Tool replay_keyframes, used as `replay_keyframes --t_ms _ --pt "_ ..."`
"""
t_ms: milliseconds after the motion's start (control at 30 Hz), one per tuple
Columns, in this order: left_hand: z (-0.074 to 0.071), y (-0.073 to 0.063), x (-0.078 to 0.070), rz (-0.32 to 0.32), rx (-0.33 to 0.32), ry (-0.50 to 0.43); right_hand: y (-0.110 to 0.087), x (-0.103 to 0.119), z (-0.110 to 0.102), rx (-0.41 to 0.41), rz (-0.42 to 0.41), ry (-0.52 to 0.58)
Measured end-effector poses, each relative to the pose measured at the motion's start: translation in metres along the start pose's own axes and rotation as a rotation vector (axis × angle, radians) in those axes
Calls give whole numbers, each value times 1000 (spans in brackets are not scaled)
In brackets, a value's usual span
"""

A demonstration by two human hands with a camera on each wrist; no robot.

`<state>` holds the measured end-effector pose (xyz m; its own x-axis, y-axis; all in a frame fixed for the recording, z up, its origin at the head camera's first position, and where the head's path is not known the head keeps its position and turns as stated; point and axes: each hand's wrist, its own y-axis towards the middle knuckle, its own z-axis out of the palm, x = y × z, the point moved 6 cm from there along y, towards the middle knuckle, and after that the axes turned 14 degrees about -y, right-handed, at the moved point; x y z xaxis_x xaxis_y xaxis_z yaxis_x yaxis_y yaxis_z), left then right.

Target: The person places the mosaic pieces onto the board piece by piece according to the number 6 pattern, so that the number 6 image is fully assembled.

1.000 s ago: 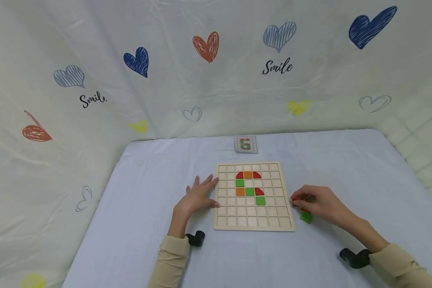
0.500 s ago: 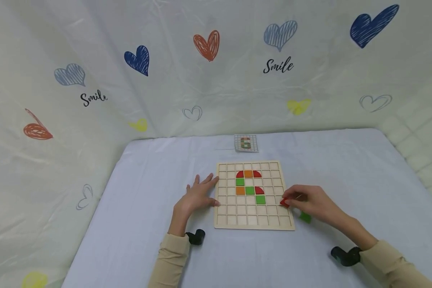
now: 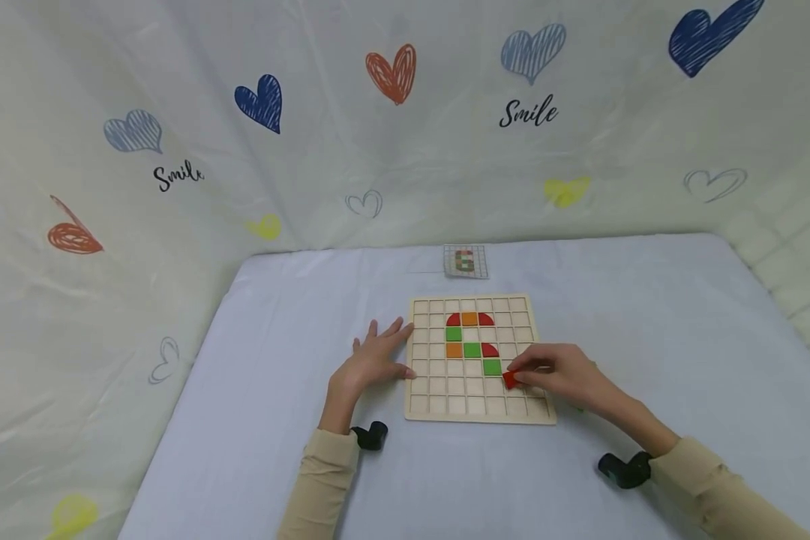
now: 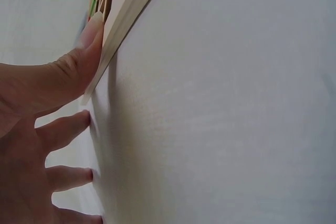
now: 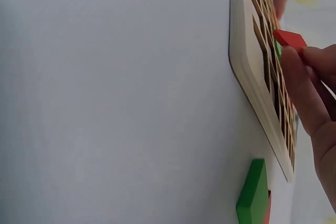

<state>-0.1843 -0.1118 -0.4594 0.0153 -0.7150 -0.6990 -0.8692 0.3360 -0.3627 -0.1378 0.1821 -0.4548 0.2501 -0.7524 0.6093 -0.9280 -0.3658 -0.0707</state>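
My right hand (image 3: pixel 570 373) pinches a small red tile (image 3: pixel 509 380) between thumb and fingertips, over the right part of a wooden grid board (image 3: pixel 439 406). In the right wrist view this red tile (image 5: pixel 290 38) is tilted just above the grid. My left hand (image 3: pixel 367 363) lies at the board's left edge with fingers spread. Its thumb (image 4: pixel 90 38) touches the rim in the left wrist view. Green, orange and red tiles sit in the board's cells, including a green tile (image 3: pixel 492 367) just left of the pinched one.
Behind the board lies a printed grid card (image 3: pixel 466 262) with a coloured pattern. Near the board's right side a loose green tile (image 5: pixel 252 192) rests on the white cloth, with a red piece partly hidden behind it. A curtain with hearts (image 3: pixel 391 73) hangs behind the table.
My right hand has carried the red tile leftward from beside the board to over its cells. The left hand keeps its place at the board's edge. The head view has tilted slightly.
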Motion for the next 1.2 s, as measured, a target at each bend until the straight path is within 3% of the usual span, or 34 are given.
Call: replay_keyframes --t_ms 500,900,1200 --pt "1 2 2 4 -5 -5 9 18 13 -24 -30 -58" --pt "0 2 3 4 -8 -13 10 23 20 -34 -138 -56" --pt "0 1 2 3 -12 -18 9 33 21 -98 -189 -150"
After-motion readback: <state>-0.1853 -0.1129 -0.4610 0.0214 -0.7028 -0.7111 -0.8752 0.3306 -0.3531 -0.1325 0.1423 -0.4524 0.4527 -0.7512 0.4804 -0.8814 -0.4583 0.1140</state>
